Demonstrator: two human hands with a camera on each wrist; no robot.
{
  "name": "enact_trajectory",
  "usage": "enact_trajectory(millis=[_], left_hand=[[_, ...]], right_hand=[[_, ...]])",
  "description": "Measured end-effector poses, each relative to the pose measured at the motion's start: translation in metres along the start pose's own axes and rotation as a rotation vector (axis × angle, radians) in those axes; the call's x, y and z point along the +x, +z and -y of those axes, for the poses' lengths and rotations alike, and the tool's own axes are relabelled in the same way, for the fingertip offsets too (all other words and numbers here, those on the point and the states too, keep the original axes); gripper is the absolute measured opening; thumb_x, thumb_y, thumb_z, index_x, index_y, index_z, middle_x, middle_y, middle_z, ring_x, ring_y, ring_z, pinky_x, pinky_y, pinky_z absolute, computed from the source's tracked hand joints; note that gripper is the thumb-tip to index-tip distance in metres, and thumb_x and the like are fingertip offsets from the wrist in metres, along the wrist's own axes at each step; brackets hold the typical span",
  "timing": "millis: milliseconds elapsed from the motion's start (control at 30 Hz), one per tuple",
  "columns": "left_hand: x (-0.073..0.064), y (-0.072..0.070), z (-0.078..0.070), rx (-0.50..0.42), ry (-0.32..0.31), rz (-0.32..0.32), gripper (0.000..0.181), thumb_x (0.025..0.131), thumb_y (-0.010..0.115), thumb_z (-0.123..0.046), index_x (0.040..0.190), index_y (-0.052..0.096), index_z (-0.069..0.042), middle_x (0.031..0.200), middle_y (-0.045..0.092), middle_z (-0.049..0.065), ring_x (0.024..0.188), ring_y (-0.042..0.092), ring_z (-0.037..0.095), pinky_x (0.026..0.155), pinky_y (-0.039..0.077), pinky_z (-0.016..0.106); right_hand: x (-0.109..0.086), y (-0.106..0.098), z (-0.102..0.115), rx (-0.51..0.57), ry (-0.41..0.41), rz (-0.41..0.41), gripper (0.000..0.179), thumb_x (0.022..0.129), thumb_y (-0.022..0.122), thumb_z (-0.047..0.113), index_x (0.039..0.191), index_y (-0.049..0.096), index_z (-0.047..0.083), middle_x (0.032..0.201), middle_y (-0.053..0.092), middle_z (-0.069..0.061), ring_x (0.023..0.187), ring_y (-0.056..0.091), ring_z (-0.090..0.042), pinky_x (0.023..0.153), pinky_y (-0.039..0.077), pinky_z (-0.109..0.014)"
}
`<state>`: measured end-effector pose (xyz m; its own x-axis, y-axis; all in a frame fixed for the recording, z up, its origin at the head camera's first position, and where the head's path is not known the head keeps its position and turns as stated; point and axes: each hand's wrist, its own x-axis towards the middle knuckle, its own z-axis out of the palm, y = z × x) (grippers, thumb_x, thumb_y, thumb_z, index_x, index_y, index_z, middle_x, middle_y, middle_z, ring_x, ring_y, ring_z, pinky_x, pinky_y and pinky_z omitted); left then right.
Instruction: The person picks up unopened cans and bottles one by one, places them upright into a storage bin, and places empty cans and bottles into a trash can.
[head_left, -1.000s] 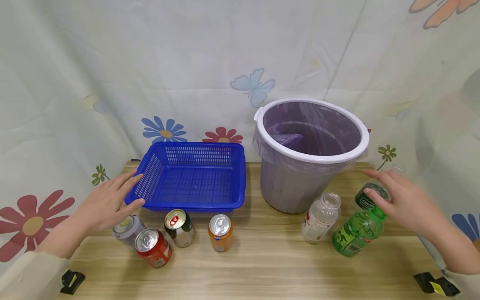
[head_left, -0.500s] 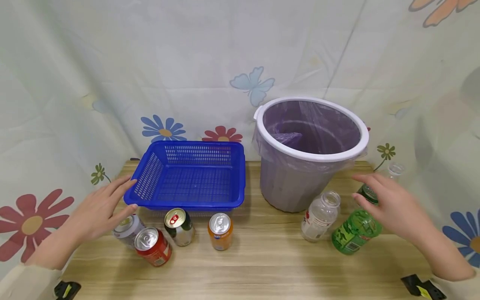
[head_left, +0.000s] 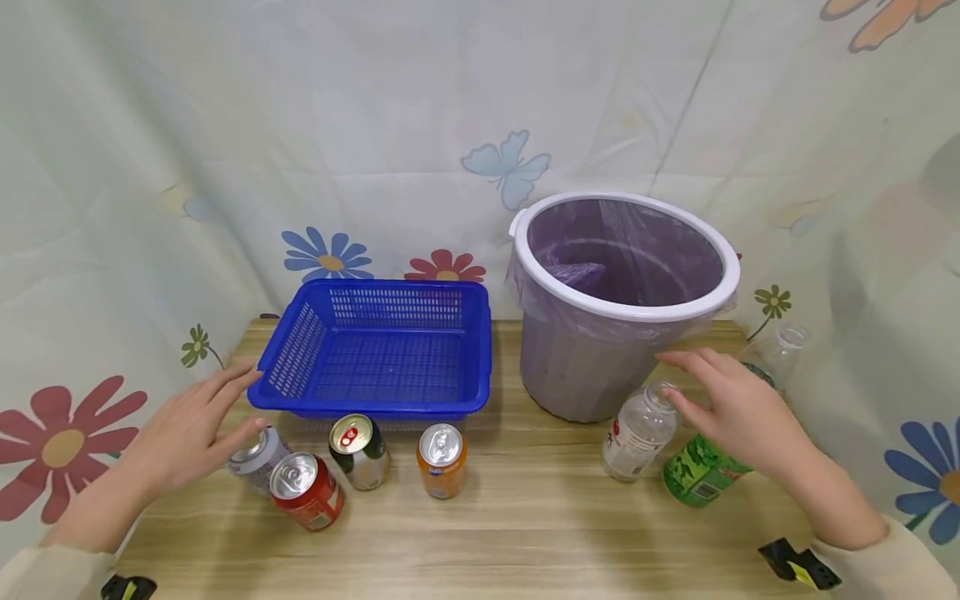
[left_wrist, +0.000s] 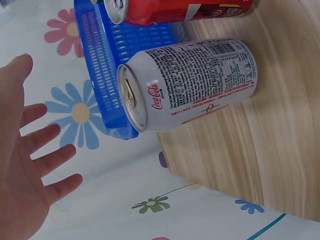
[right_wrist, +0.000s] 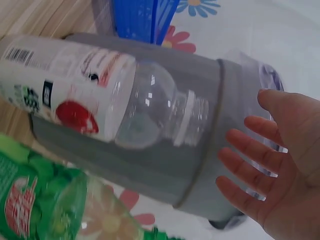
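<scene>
My left hand hovers with spread fingers above a pale Coca-Cola can, touching nothing in the left wrist view. Beside that can stands a red can. A dark green and silver can and an orange can are further right. My right hand is above the bottles, fingers extended and holding nothing. Nearest to it is a clear capless bottle with a white label, apart from the fingers in the right wrist view. A green bottle is partly hidden under this hand.
A blue plastic basket stands behind the cans. To its right is a grey bin with a white rim and a purple liner. Another clear bottle stands at the far right, partly covered by the hand. A patterned curtain hangs behind the table.
My right hand has moved left, from over the green bottle toward the clear labelled bottle. The left hand has shifted slightly left and down. Cans and bottles have stayed in place.
</scene>
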<state>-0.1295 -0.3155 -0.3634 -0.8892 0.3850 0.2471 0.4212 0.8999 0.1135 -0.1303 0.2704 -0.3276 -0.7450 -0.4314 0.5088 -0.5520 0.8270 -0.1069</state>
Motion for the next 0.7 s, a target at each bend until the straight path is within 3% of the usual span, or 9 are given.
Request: enact_trajectory(millis=[467,700], left_hand=[[-0.016,0.012,0.006,-0.019,-0.057,0.025,0.062,0.083,0.064,-0.040,0.132,0.046,-0.006,0.131,0.046,0.019,0.113,0.046,0.045,0.084,0.040,0.064],[-0.023,0.023,0.010,-0.024,-0.017,-0.023,0.062,0.079,0.070,-0.036,0.128,0.049,-0.004,0.126,0.050,0.019,0.107,0.049,0.044,0.080,0.043,0.061]], right_hand=[[0.012,0.023,0.020,0.055,-0.031,0.008,0.042,0.077,0.072,0.014,0.117,0.058,0.010,0.107,0.062,-0.005,0.094,0.059,-0.023,0.072,0.051,-0.040],[0.018,0.033,0.029,0.074,-0.045,-0.018,0.039,0.078,0.072,0.016,0.115,0.060,0.010,0.102,0.064,-0.004,0.091,0.060,-0.021,0.069,0.051,-0.038]])
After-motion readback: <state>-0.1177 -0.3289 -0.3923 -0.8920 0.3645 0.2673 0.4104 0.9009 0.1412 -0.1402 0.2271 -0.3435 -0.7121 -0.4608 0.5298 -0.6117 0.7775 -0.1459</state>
